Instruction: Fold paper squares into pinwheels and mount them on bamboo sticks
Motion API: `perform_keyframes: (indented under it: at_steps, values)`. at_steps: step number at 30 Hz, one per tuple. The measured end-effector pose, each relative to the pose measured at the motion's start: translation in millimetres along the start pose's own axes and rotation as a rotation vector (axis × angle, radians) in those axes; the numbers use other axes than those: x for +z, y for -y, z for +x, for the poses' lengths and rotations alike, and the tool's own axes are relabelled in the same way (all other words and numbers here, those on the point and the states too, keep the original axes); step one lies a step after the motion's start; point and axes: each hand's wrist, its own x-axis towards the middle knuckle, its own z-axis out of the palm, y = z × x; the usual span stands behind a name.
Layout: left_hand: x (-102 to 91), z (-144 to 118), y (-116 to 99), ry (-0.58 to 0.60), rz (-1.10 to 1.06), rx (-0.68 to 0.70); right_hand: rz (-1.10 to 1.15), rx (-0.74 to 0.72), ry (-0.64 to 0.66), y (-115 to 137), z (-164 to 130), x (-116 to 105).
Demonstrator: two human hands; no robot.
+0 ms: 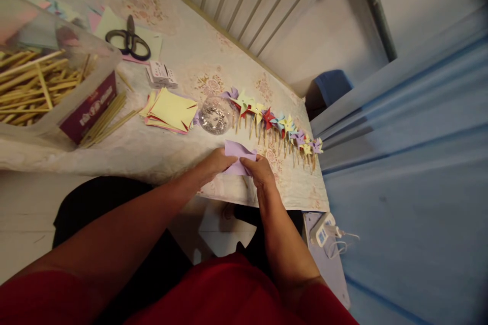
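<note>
Light-purple paper sheet (239, 149) pinched two-handed

Left hand (219, 160) and right hand (262, 170) each pinch it, thumbs on top; sheet sits between the fingers. Just beyond fingers: clear round dish (216, 100), silvery bits (214, 120) inside. Left: yellow-topped paper stack (171, 110). Right, beyond: multicoloured paper pinwheels (268, 118).

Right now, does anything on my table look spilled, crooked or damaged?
Nothing looks clearly spilled or damaged. Two slightly untidy spots: the paper stack is askew, its edges not lined up, and some loose sticks lie beside the plastic box that holds many more. The purple sheet you're holding shows no obvious tear.
</note>
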Motion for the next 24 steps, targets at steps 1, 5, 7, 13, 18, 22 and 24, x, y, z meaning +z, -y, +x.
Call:
perform_keyframes:
  at_steps: [1,5,7,13,18,22,24]
  values:
    - [0.0,0.2,0.3,-0.001,0.005,-0.006,-0.01,0.005,0.001,-0.4,0.5,-0.3]
    - [-0.6,2.3,2.7,0.005,-0.046,-0.015,0.022,0.011,0.005,-0.2,-0.6,1.4]
    - [-1.1,4.3,5.3,0.005,-0.061,-0.015,0.089,0.025,-0.001,2.2,-3.6,5.0]
    - [-1.6,10.6,13.5,-0.026,-0.102,-0.015,0.301,0.091,0.002,6.4,-11.1,16.5]
    - [-0.3,11.6,14.5,-0.024,-0.175,-0.054,0.323,0.092,-0.009,-1.8,-7.5,16.6]
    - [0.1,11.8,13.9,-0.04,-0.16,-0.068,0.304,0.086,-0.007,-2.9,-6.7,16.2]
    - [-0.3,12.3,13.9,-0.041,-0.139,-0.069,0.301,0.08,-0.015,-1.4,-8.3,15.8]
